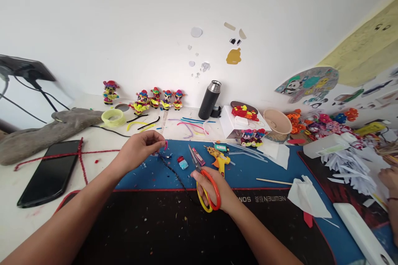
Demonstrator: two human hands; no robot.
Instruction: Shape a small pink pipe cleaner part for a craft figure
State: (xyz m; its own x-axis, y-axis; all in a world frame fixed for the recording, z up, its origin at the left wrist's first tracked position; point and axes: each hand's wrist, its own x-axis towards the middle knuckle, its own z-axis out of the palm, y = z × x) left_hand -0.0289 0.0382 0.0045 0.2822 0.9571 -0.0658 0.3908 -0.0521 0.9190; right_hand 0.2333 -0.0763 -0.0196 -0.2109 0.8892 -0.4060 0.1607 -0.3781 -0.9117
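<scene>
My left hand (pixel 141 151) is closed in a pinch on a short pink pipe cleaner (pixel 166 145), raised over the blue mat (pixel 133 178). My right hand (pixel 214 186) is wrapped round the scissors (pixel 199 165), which have red and yellow handles; their blades point away and to the left. Between the hands lie a small light-blue and red piece (pixel 183 162) and a black cord-like strand (pixel 174 174). Just beyond the scissors are a small pink packet (pixel 198 156) and a yellow glue gun (pixel 221 160) with a green-labelled item (pixel 220 147) behind it.
Several pipe-cleaner figures (pixel 168 99) stand along the wall, near a black flask (pixel 209 101). A phone (pixel 51 169) lies at left under red pipe cleaners. A white box (pixel 228 122), a bowl (pixel 277 122) and tissue (pixel 307 196) are to the right, where another person's hand (pixel 389 179) shows.
</scene>
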